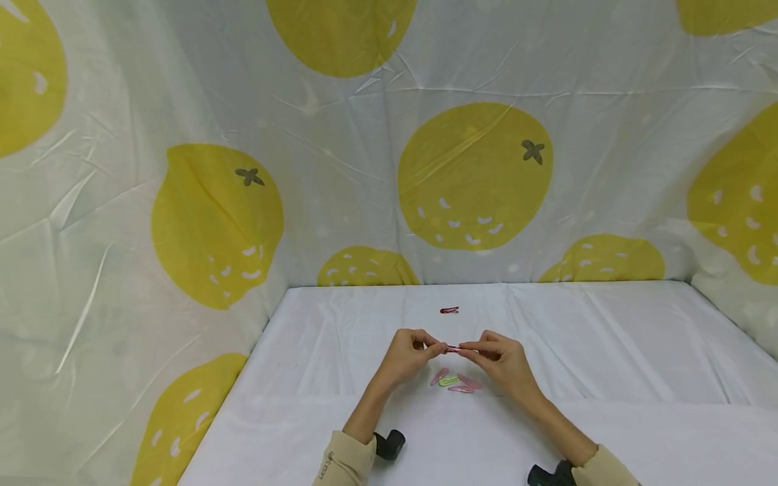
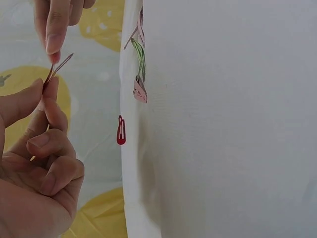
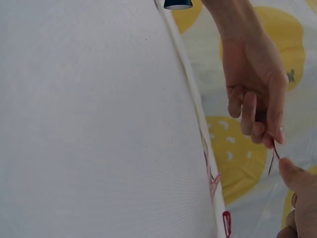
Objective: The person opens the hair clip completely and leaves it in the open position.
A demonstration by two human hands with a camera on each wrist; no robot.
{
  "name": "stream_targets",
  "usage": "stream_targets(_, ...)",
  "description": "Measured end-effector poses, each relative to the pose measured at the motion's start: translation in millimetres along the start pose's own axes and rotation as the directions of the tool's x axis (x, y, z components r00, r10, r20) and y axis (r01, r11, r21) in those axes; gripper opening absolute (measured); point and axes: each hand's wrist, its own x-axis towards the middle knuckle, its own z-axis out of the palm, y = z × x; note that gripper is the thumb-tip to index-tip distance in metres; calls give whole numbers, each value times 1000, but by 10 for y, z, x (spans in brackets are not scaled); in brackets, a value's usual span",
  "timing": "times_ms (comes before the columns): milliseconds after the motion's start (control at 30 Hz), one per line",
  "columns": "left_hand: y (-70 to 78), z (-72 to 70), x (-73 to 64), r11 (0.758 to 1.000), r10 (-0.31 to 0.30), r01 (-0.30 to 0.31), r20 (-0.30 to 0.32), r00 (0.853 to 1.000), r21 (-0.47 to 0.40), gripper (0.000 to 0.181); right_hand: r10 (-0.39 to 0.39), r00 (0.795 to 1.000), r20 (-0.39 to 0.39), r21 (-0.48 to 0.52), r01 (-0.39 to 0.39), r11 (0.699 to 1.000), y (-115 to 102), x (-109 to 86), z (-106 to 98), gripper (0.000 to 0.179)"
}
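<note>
Between my two hands, raised over the white table, is a dark red snap hair clip (image 1: 452, 349). My left hand (image 1: 408, 354) pinches one end of it between thumb and forefinger. At the other end, my right hand (image 1: 503, 361) grips it with thumb and fingertips. In the left wrist view the clip (image 2: 63, 63) has its two metal parts spread apart, and the right fingertips overlap its upper end. Below the hands lie pink hair clips (image 1: 461, 389) and a green hair clip (image 1: 448, 381). Another red hair clip (image 1: 449, 310) lies beyond the hands.
White cloth covers the table (image 1: 608, 351), whose far edge meets a hanging curtain (image 1: 340, 189) printed with yellow lemons. Similar fabric hangs at the left and right sides. Black devices (image 1: 390, 445) are strapped at both wrists, by the beige sleeves (image 1: 346, 459).
</note>
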Motion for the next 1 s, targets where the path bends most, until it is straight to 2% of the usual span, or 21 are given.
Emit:
stream_targets(200,-14,2,8,1000,16,-16,22,1000,-8,11,37,999,23,-7,-37,999,-5,-2,-11,18)
stream_targets(500,-31,10,5,997,72,-72,-4,997,-39,9,141,989,50,-1,-141,990,2,-21,-23,11)
stream_targets(800,-15,-46,-2,991,128,-127,39,991,-35,6,251,962,108,82,-260,962,-16,1,-67,10)
stream_targets(1000,-18,-47,27,991,130,-129,21,991,-31,7,356,929,104,49,-362,931,3,56,-66,13)
